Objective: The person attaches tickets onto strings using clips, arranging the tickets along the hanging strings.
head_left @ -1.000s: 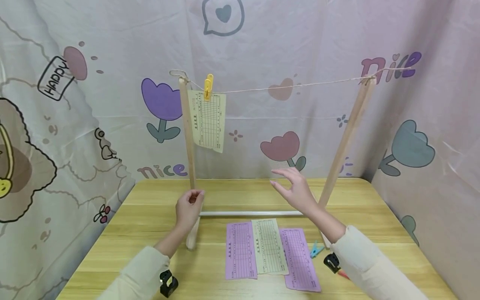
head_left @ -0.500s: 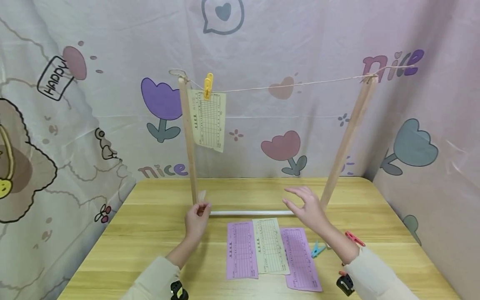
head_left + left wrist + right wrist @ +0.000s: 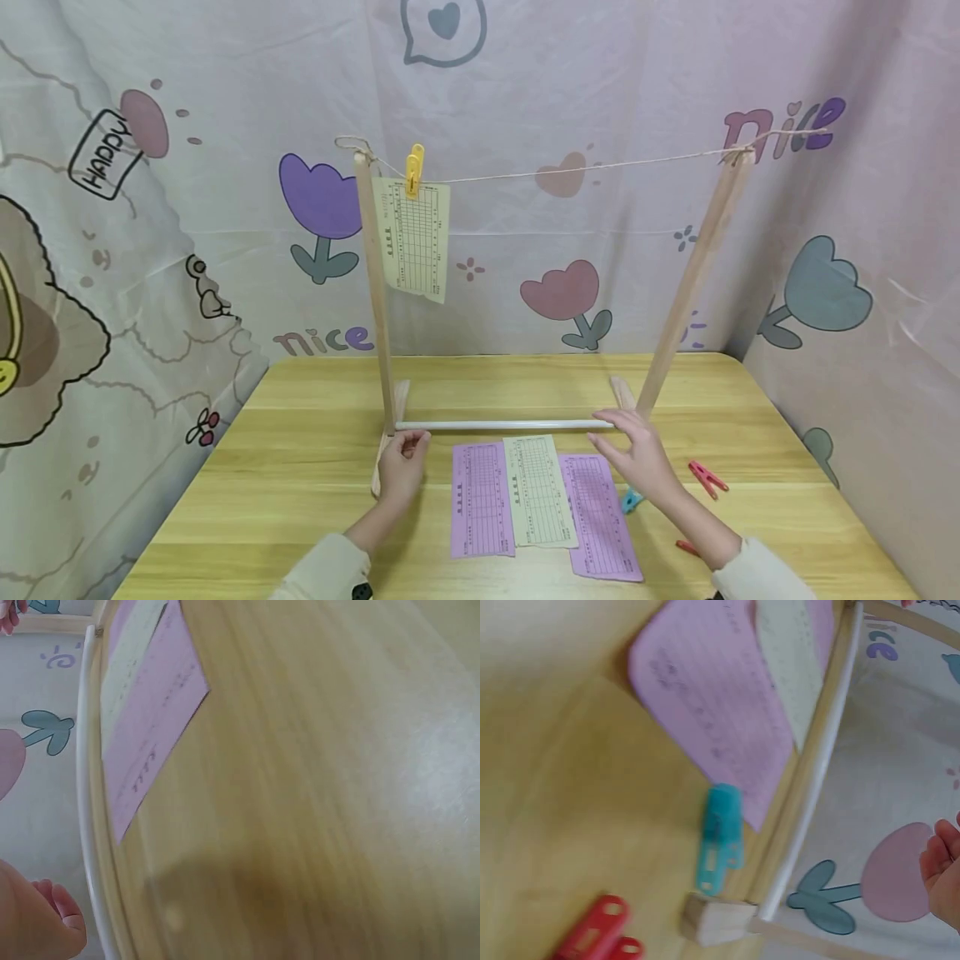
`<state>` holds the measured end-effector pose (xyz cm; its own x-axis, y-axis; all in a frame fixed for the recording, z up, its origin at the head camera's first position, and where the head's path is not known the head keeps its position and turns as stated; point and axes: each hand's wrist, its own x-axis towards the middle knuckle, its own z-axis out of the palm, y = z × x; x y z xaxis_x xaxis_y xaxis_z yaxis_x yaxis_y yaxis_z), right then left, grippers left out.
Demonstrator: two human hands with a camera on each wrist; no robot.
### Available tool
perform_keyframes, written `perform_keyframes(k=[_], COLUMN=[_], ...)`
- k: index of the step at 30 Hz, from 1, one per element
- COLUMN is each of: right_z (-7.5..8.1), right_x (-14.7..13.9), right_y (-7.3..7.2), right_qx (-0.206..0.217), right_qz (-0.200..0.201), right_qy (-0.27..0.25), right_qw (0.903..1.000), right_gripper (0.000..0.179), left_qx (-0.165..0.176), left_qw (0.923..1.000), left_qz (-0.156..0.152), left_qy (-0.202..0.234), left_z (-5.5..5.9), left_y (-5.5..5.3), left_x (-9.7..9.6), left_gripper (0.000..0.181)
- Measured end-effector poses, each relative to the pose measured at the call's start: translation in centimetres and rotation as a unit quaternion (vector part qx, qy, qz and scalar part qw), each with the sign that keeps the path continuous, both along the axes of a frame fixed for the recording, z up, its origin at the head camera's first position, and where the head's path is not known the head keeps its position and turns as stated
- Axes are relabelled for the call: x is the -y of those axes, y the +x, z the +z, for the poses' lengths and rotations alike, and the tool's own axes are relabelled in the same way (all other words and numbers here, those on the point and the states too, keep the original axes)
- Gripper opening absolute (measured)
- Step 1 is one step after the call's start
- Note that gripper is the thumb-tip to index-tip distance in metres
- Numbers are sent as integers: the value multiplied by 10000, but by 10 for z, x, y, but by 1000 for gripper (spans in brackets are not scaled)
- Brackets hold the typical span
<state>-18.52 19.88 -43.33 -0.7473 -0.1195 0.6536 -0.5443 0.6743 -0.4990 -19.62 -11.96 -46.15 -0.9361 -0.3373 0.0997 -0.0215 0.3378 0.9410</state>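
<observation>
My left hand (image 3: 403, 467) hovers near the foot of the left wooden post, its fingers loosely curled around nothing. Above the right end of the white rod (image 3: 502, 426), my right hand (image 3: 637, 458) has its thumb and fingers spread, holding nothing. Between them lie a purple printed slip (image 3: 482, 500), a pale yellow slip (image 3: 538, 492) and another purple slip (image 3: 603, 521) on the table. A blue clothespin (image 3: 720, 832) rests beside the right purple slip, partly hidden by my right hand in the head view. A yellow clothespin (image 3: 413, 171) clips a pale yellow slip (image 3: 415, 242) to the string.
The string (image 3: 555, 173) spans a left post (image 3: 377, 292) and a leaning right post (image 3: 697, 275). A red clothespin (image 3: 708, 478) lies to the right on the wooden table (image 3: 300, 467); another red piece (image 3: 686, 547) is partly covered by my forearm. A patterned cloth (image 3: 480, 100) hangs behind.
Both hands have moved down toward the table, the left one also rightward from the left post. The right hand has shifted right. The slips and clothespins have stayed in place.
</observation>
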Motion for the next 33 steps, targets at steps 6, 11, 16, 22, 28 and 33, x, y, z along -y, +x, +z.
perform_keyframes(k=[6,11,16,22,28,33], right_z=[-16,-27,-41,-53,-57,-59], right_x=[-9,-14,-19,-26,-31,-32], right_y=[11,20,26,35,41,46], right_qx=[183,481,554,457,809,1452], right_qz=[-292,-568,-935,-1251,-1599,-1905], right_qy=[66,-109,-358,-400,-431,-655], right_qw=[9994,9972,9934,9903,9829,9687], right_gripper=[32,32,33,33,30,23], left_qx=[79,147,194,248,128,-2], left_qw=[9998,9994,9992,9987,9975,9944], left_qz=[-154,-228,-221,-224,-179,-141], left_qy=[-95,-194,-271,-377,-668,-1045], left_z=[-14,-26,-36,-46,-49,-53], left_y=[5,10,14,18,22,23], left_x=[-4,-7,-8,-12,-17,-21], left_gripper=[17,16,16,13,11,11])
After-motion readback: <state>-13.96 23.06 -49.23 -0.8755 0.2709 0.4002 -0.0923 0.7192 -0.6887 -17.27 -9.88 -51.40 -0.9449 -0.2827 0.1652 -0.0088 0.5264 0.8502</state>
